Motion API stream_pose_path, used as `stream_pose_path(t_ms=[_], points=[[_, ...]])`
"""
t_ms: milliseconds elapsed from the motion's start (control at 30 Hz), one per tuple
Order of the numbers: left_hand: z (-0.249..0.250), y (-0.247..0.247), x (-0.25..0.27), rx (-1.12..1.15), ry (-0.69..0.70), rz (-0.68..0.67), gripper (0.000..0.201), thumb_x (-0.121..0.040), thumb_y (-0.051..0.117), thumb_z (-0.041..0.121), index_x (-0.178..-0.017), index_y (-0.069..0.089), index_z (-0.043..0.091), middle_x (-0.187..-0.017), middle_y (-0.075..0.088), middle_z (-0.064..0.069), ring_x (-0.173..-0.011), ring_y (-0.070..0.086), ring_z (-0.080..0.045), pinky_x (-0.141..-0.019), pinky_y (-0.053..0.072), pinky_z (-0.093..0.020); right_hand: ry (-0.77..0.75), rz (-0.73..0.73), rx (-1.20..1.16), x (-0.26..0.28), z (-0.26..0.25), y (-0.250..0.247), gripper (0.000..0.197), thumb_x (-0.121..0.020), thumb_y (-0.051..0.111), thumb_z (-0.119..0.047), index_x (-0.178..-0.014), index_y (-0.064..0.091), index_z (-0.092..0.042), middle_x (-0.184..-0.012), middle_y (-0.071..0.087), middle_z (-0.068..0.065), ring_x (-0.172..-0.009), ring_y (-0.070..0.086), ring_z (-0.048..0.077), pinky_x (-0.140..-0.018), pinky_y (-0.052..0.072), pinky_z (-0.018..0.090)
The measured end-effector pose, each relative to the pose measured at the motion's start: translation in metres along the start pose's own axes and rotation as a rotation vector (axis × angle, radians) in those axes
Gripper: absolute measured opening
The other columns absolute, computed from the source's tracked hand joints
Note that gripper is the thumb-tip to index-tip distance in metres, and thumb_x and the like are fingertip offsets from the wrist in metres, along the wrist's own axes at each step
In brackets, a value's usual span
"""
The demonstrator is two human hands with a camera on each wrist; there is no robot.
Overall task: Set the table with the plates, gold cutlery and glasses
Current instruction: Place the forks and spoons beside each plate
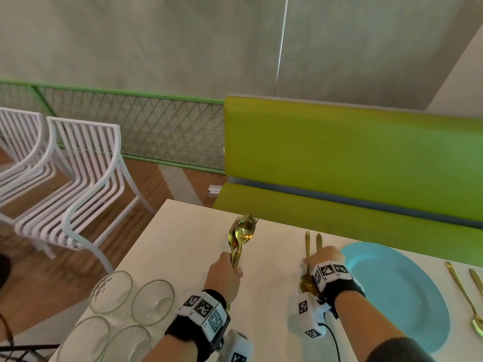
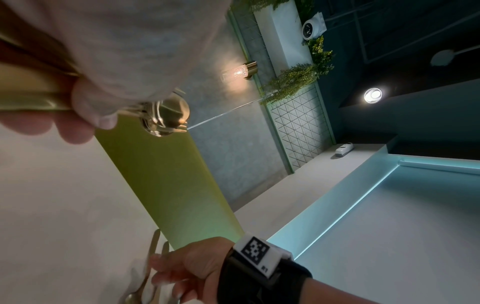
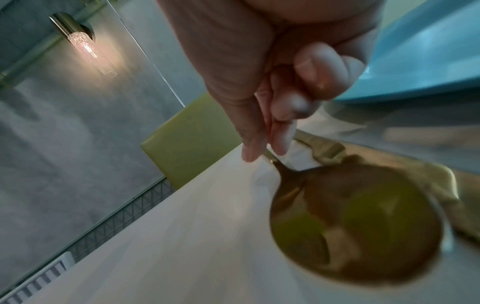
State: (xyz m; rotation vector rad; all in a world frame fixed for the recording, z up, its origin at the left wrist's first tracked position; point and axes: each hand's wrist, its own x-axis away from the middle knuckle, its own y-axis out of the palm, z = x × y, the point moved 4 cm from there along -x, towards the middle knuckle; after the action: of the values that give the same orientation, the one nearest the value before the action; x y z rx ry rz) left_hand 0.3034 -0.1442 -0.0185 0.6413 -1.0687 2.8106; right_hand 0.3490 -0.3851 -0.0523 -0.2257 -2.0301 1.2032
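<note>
Laying cutlery: right hand [image 1: 325,258] pinches spoon [image 1: 307,282] on bench [image 1: 183,241] beside blue plate [image 1: 397,288]; left hand [image 1: 224,273] grips spare cutlery bundle [image 1: 241,232]. Next: release, square it up.

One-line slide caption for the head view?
Left hand holds gold cutlery bundle; right hand lays spoon beside blue plate.

Cutlery bundle [image 1: 241,237]: gold, reflective. Spoon [image 1: 308,282] and the piece beside it: gold, the latter's type unclear. Plate [image 1: 400,291]: light blue, plain. Glasses [image 1: 153,301]: clear. Bench [image 1: 183,244]: off-white. Seat [image 1: 352,152]: yellow-green. Chairs [image 1: 78,184]: white slats. Wristbands [image 1: 202,316]: black, with black-and-white square-pattern markers.
</note>
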Motion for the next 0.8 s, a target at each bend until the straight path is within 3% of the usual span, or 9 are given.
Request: stream_pose_path(t_ms=[67,133,233,333,467,500,567,667,800], points=[[0.002,-0.001,0.004,0.011,0.007,-0.004,0.006,-0.097,0.039,0.014,-0.102,0.042,0.013,-0.104,0.063,-0.007,-0.085,0.056,-0.019,-0.082,0.049,-0.028,-0.023,0.01,-0.021,0.004,-0.001,-0.006,0.037,-0.077,0.073,-0.037,-0.066,0.052,-0.008,-0.076,0.059,0.004,-0.082,0.064,0.022,-0.062,0.047,0.025],[0.006,-0.003,0.009,0.026,0.019,-0.011,0.004,-0.097,0.04,0.013,-0.1,0.042,0.014,-0.102,0.062,-0.006,-0.084,0.056,-0.019,-0.08,0.049,-0.028,-0.098,0.033,0.018,0.017,-0.007,-0.015,0.035,-0.081,0.068,-0.041,-0.089,0.062,-0.007,-0.087,0.062,0.006,-0.09,0.065,0.022,-0.055,0.043,0.023],[0.013,-0.006,0.022,0.065,0.046,-0.027,0.007,-0.096,0.041,0.013,-0.102,0.044,0.014,-0.102,0.063,-0.007,-0.083,0.056,-0.019,-0.075,0.049,-0.028,-0.22,0.146,-0.046,0.047,-0.016,-0.032,0.045,-0.093,0.046,-0.045,-0.123,0.057,-0.013,-0.123,0.061,0.004,-0.112,0.059,0.018,-0.075,0.047,0.024],[0.022,-0.01,0.039,0.111,0.091,-0.07,0.007,-0.094,0.045,0.012,-0.101,0.046,0.013,-0.091,0.06,-0.002,-0.071,0.056,-0.014,-0.059,0.044,-0.019,-0.429,0.173,-0.057,0.091,-0.026,-0.037,0.02,-0.089,0.059,-0.035,-0.101,0.067,-0.021,-0.111,0.068,0.001,-0.107,0.059,0.019,-0.085,0.046,0.026],[0.029,-0.018,0.072,0.082,0.196,-0.177,0.013,-0.088,0.057,0.015,-0.098,0.049,0.014,-0.078,0.057,0.003,-0.06,0.057,-0.006,-0.048,0.039,-0.014,-0.802,0.245,-0.022,0.167,-0.034,-0.025,0.026,-0.087,0.061,-0.016,-0.112,0.068,-0.018,-0.113,0.066,0.001,-0.107,0.058,0.019,-0.098,0.039,0.029],[0.03,-0.02,0.082,0.073,0.218,-0.22,0.015,-0.086,0.059,0.015,-0.098,0.05,0.013,-0.077,0.058,0.003,-0.06,0.058,-0.007,-0.049,0.04,-0.015,-0.898,0.265,-0.001,0.185,-0.033,-0.019,0.027,-0.084,0.063,-0.008,-0.109,0.071,-0.015,-0.111,0.067,0.005,-0.103,0.061,0.022,-0.097,0.044,0.032],[0.028,-0.022,0.103,0.059,0.255,-0.313,0.017,-0.084,0.062,0.014,-0.097,0.052,0.014,-0.076,0.06,0.002,-0.061,0.059,-0.009,-0.053,0.045,-0.017,-0.998,0.329,0.043,0.211,-0.024,-0.011,0.027,-0.07,0.069,0.003,-0.09,0.076,-0.013,-0.089,0.071,0.008,-0.079,0.069,0.027,-0.072,0.058,0.041],[0.021,-0.028,0.133,0.04,0.321,-0.378,0.015,-0.085,0.062,0.014,-0.093,0.05,0.017,-0.074,0.06,0.002,-0.061,0.058,-0.007,-0.051,0.043,-0.016,-0.997,0.434,0.064,0.244,-0.002,-0.012,0.028,-0.042,0.086,-0.003,-0.061,0.075,-0.02,-0.06,0.067,-0.003,-0.049,0.064,0.013,-0.046,0.049,0.014],[0.014,-0.023,0.166,0.011,0.397,-0.48,0.014,-0.085,0.062,0.013,-0.094,0.052,0.014,-0.074,0.06,0.001,-0.06,0.058,-0.006,-0.046,0.042,-0.011,-0.963,0.563,0.103,0.292,0.027,-0.001,0.029,-0.042,0.092,-0.014,-0.061,0.074,-0.027,-0.061,0.064,-0.007,-0.051,0.063,0.012,-0.04,0.046,0.015]])
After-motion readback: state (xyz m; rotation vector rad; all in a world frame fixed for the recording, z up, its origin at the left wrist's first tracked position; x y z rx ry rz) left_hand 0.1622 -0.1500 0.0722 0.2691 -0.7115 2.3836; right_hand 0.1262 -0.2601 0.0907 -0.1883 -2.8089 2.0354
